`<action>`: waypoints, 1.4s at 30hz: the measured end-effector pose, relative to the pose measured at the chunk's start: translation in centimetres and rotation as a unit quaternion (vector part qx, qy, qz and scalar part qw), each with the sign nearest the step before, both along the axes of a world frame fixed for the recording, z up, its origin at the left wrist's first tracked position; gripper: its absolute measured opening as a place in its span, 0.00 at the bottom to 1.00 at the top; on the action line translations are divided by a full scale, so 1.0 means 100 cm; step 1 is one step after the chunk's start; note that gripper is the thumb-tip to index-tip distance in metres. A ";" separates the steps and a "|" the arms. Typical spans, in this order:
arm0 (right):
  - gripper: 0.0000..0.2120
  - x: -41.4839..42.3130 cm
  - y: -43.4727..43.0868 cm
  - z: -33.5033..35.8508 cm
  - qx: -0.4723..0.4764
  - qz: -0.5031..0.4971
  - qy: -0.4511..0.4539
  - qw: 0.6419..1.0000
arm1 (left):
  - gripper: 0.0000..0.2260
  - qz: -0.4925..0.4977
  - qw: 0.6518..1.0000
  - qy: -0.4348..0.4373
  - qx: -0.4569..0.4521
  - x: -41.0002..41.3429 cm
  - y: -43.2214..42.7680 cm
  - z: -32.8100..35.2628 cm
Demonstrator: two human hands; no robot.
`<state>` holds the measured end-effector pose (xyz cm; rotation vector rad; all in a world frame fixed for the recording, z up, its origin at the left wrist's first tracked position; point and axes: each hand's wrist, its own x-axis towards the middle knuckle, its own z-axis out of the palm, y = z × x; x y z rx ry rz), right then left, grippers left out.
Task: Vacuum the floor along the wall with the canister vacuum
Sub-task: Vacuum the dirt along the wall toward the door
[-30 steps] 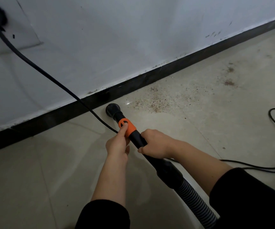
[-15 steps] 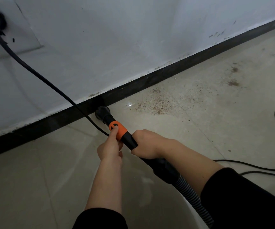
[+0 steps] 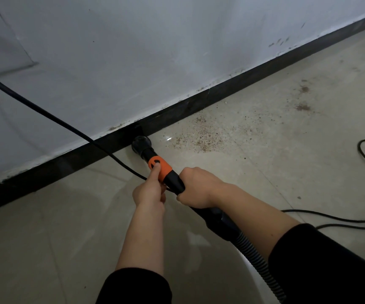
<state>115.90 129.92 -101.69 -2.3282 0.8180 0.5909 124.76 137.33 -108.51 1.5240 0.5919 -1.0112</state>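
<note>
Your left hand (image 3: pixel 149 191) pinches the wand's orange collar (image 3: pixel 165 169), and your right hand (image 3: pixel 195 187) grips the black wand (image 3: pixel 174 180) behind it. The nozzle (image 3: pixel 141 144) sits against the baseboard (image 3: pixel 221 93). Brown grit (image 3: pixel 203 137) lies just to its right, so most of the floor along the wall looks undone.

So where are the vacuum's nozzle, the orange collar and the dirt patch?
nozzle (image 3: pixel 141 144), head view: its round black tip.
orange collar (image 3: pixel 165 170), head view: its right side.
dirt patch (image 3: pixel 203 138), head view: its dense middle.
</note>
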 end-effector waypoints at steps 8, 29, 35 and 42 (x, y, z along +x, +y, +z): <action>0.13 -0.008 -0.009 0.003 -0.006 -0.044 -0.009 0.999 | 0.14 -0.039 0.999 0.000 -0.006 -0.003 -0.018 -0.001; 0.14 -0.046 -0.012 0.016 0.000 -0.068 0.010 0.998 | 0.24 -0.065 0.998 0.003 -0.025 -0.039 -0.028 -0.003; 0.15 -0.059 -0.013 0.018 -0.001 -0.070 0.017 0.997 | 0.20 -0.075 0.997 -0.004 -0.027 -0.053 -0.027 -0.001; 0.16 -0.073 -0.016 0.021 0.001 -0.083 0.021 0.996 | 0.19 -0.081 0.996 0.001 -0.034 -0.068 -0.034 0.004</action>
